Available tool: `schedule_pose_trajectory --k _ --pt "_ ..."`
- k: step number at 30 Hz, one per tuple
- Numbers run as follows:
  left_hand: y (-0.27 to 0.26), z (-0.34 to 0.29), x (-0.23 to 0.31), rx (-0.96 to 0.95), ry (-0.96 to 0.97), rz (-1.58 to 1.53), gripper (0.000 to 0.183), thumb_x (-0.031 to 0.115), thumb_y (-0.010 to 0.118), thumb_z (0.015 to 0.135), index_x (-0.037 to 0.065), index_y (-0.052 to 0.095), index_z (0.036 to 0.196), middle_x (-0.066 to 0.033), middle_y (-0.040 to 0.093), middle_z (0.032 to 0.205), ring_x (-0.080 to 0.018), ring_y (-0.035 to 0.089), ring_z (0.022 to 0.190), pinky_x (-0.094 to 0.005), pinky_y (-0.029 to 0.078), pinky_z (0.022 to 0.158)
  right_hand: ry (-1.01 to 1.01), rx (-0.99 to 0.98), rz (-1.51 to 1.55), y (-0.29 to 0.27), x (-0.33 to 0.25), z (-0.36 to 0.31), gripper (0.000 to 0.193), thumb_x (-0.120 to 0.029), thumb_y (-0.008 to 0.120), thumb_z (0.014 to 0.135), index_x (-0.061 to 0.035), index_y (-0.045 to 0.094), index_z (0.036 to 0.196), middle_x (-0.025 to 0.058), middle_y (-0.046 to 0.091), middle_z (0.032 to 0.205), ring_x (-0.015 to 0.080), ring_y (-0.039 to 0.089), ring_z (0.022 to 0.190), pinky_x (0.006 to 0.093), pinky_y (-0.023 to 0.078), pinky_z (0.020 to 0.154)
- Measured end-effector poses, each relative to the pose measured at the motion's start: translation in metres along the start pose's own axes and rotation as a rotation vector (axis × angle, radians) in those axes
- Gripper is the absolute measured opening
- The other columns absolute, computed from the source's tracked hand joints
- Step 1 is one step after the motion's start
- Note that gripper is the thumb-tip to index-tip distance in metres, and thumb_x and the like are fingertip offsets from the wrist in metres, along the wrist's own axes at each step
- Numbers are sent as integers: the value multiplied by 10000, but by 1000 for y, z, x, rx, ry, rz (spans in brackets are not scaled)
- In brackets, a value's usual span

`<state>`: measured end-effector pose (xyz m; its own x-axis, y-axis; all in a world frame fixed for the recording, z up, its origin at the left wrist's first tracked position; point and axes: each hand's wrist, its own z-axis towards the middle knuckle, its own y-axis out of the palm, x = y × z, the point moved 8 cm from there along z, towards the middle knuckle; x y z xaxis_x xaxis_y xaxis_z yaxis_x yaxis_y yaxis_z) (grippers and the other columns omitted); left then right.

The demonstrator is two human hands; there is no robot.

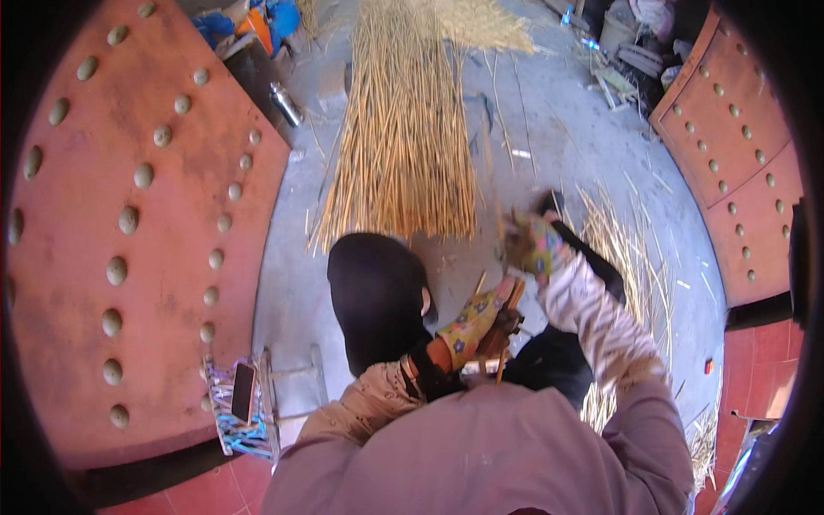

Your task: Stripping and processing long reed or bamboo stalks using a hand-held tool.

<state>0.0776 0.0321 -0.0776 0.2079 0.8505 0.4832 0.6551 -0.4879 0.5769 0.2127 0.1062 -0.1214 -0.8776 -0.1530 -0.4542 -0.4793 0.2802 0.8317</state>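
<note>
My left hand [493, 328], in a flowered glove with dark fingers, is closed in front of my body between my knees. A short brown stick-like piece [515, 294] rises from its grip; what else the fingers hold is hidden. Farther forward and to the right, my right hand [534, 246] is raised over my right leg in a similar flowered glove. Motion smears its fingers, and a faint thin streak runs beside them. Straight ahead on the floor lies a wide bundle of long tan stalks [403, 163], its cut ends toward me.
Loose pale stalks [631, 249] litter the floor on the right. Studded orange doors [172, 232] flank both sides. To my left, a phone [244, 393] lies on a small woven stool [225, 429]. A metal flask [285, 105] lies near the left door. Clutter lines the back.
</note>
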Motion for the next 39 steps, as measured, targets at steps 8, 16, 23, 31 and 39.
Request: schedule_pose_trajectory --k 8,16,23,31,39 --pt "-7 -40 21 89 133 -10 455 536 450 756 89 513 706 4 492 600 -90 430 476 -206 326 410 -500 421 -173 68 -135 -7 204 -212 348 854 -66 490 836 -47 307 470 77 300 382 208 257 357" --pt "-12 -48 2 132 106 37 479 556 466 734 80 505 705 -17 470 565 -109 443 477 -215 341 414 -664 291 -24 121 -164 -28 251 -196 351 861 22 474 875 -47 250 491 68 221 383 218 212 359" --pt "-3 -46 12 166 93 30 489 557 457 737 75 515 679 -24 473 549 -119 449 451 -231 364 412 -706 410 -34 100 -142 -37 287 -267 378 853 -132 310 610 -42 238 449 95 218 358 245 191 340" --pt "3 -47 58 263 306 280 533 594 405 738 78 526 687 -6 491 549 -107 459 450 -229 362 420 -355 393 -35 110 -59 -19 231 -287 390 853 -80 476 800 -53 234 463 81 221 363 243 184 335" --pt "29 -50 115 325 620 459 502 539 399 780 64 547 709 -2 500 592 -93 476 553 -207 380 538 -498 260 19 143 -100 -4 146 -212 416 832 -82 460 784 -55 324 484 72 289 368 224 213 305"
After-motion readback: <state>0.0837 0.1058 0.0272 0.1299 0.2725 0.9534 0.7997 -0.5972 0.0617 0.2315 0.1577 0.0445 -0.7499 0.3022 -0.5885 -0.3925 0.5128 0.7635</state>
